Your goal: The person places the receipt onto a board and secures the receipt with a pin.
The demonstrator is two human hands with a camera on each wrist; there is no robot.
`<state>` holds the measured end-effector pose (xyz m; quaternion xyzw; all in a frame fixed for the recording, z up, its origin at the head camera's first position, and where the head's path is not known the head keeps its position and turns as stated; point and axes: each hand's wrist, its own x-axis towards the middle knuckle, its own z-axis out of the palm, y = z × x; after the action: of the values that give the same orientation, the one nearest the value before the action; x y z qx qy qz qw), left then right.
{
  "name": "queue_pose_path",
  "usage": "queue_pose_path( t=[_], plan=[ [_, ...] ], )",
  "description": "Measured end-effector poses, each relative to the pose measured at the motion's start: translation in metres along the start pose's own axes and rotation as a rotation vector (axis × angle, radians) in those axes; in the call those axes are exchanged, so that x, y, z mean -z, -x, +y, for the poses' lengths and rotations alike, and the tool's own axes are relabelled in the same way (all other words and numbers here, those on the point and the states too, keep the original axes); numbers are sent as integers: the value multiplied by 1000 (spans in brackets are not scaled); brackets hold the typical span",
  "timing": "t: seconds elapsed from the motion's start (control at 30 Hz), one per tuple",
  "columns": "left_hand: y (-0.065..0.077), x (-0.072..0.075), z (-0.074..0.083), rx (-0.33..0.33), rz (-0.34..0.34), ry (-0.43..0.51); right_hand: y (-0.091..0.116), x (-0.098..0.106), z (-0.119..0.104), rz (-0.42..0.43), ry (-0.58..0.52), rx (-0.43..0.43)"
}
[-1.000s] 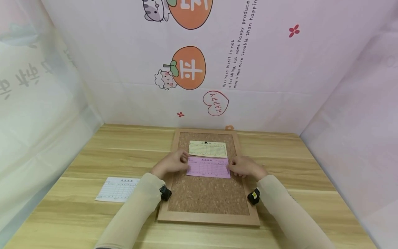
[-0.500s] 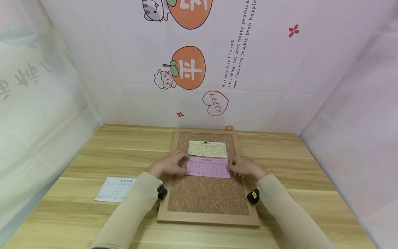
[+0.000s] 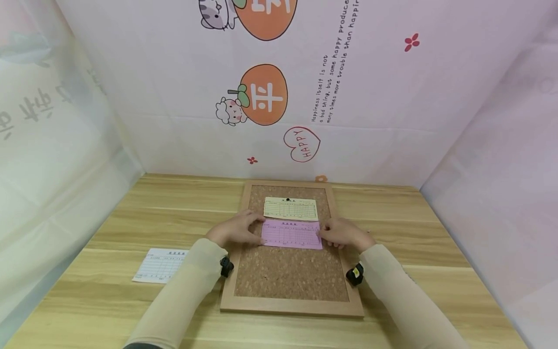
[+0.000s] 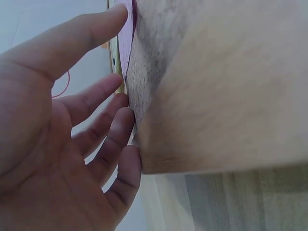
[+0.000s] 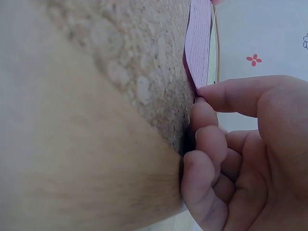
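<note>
A pink printed form slip (image 3: 291, 234) lies on the framed cork board (image 3: 292, 276), just below a yellow form slip (image 3: 290, 208) held by a black pushpin (image 3: 288, 199). My left hand (image 3: 234, 230) spans the pink slip's left edge, index finger at the upper corner and thumb at the lower one. In the left wrist view, the thumb (image 4: 91, 33) reaches straight onto the slip while the other fingers rest along the board's side. At the right edge, my right hand (image 3: 344, 233) pinches the slip between thumb and index finger, its other fingers curled against the board.
A white form slip (image 3: 157, 265) lies on the wooden table (image 3: 96, 300) left of the board, partly covered by the left sleeve (image 3: 187, 281). Behind the table hangs a printed white cloth (image 3: 370, 145), with more cloth along both sides.
My left hand has shifted slightly left, and its thumb and index finger have spread apart to the pink slip's two left corners. The right hand keeps its pinch in the same place.
</note>
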<state>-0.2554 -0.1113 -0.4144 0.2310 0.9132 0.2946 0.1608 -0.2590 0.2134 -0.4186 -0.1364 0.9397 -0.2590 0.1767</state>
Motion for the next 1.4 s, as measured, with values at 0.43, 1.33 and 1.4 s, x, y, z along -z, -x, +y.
queue_pose_path(
  t=[0.43,1.33,1.4],
  plan=[
    [-5,1,-4,1,-20,14,-2,-1,3,-5,-12,-1],
    [0,2,-3,-2,-12,18,-2,0,5,4,-50,10],
    [0,1,-3,-2,-15,19,-1,1,6,0,-78,12]
  ],
)
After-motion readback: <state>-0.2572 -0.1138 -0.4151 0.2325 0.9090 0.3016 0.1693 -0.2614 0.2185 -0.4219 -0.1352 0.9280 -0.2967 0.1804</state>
